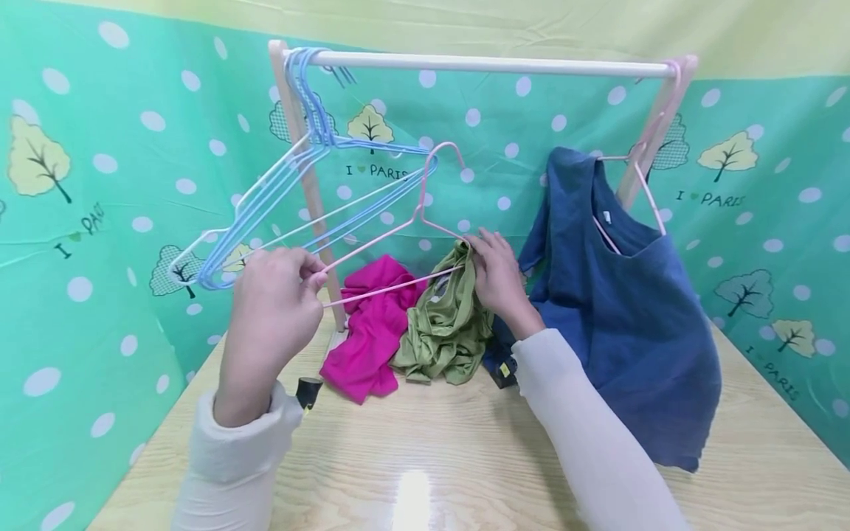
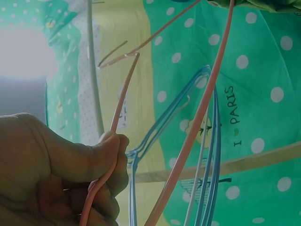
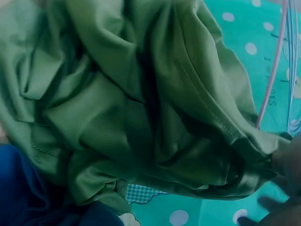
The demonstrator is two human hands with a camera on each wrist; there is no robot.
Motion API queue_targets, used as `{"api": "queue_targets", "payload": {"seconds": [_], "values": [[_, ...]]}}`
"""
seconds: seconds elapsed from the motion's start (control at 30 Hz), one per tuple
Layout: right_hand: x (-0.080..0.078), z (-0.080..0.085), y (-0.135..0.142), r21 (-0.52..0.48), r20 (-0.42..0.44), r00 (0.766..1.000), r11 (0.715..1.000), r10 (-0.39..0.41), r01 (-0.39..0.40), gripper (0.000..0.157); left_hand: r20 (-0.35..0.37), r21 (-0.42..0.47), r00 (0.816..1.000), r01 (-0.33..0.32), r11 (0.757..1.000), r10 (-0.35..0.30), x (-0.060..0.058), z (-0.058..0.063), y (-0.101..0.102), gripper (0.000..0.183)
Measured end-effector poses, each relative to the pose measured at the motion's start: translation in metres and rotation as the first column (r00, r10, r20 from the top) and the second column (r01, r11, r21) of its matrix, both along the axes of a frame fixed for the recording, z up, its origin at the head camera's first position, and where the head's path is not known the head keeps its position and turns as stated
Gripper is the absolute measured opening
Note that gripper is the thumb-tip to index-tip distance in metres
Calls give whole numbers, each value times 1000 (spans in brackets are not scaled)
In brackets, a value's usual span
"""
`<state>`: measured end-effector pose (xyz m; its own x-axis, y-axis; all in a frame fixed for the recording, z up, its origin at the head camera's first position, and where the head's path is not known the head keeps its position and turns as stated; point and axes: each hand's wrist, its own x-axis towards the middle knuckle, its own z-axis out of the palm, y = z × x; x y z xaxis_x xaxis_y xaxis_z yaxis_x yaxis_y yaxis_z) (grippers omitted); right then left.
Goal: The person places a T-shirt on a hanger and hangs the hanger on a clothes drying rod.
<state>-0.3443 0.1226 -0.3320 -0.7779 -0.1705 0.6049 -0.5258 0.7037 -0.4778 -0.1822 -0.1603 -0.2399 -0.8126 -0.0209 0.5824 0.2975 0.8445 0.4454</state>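
My left hand (image 1: 279, 295) pinches the left end of a pink hanger (image 1: 372, 243) between thumb and fingers; the left wrist view shows its pink wire (image 2: 124, 96) passing under the thumb. The hanger is held up in the air with its hook at the top. At its right end, my right hand (image 1: 498, 276) grips the top of a crumpled green garment (image 1: 441, 332). The hanger's right corner is inside that cloth and hidden. In the right wrist view, folds of green fabric (image 3: 141, 103) stretch toward the fingers (image 3: 287, 162) at the right edge.
Several blue and white hangers (image 1: 317, 122) hang at the left of a rack's white rail (image 1: 491, 64). A blue garment (image 1: 637, 324) hangs on another pink hanger at the right. A magenta garment (image 1: 372, 324) lies on the wooden table (image 1: 465, 457). A polka-dot curtain stands behind.
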Motion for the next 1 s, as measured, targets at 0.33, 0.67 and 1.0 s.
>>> {"api": "queue_targets", "payload": {"seconds": [0.33, 0.67, 1.0], "values": [[-1, -6, 5, -1, -408, 910, 997, -71, 77, 19, -28, 31, 999, -33, 999, 34, 1, -2, 7, 7], [12, 4, -4, -205, -453, 865, 969, -216, 135, 15, -97, 70, 995, -28, 997, 35, 2, -4, 14, 6], [39, 18, -24, -342, -351, 917, 938, -188, 62, 15, -171, 85, 984, -40, 996, 54, 1, -5, 21, 5]]}}
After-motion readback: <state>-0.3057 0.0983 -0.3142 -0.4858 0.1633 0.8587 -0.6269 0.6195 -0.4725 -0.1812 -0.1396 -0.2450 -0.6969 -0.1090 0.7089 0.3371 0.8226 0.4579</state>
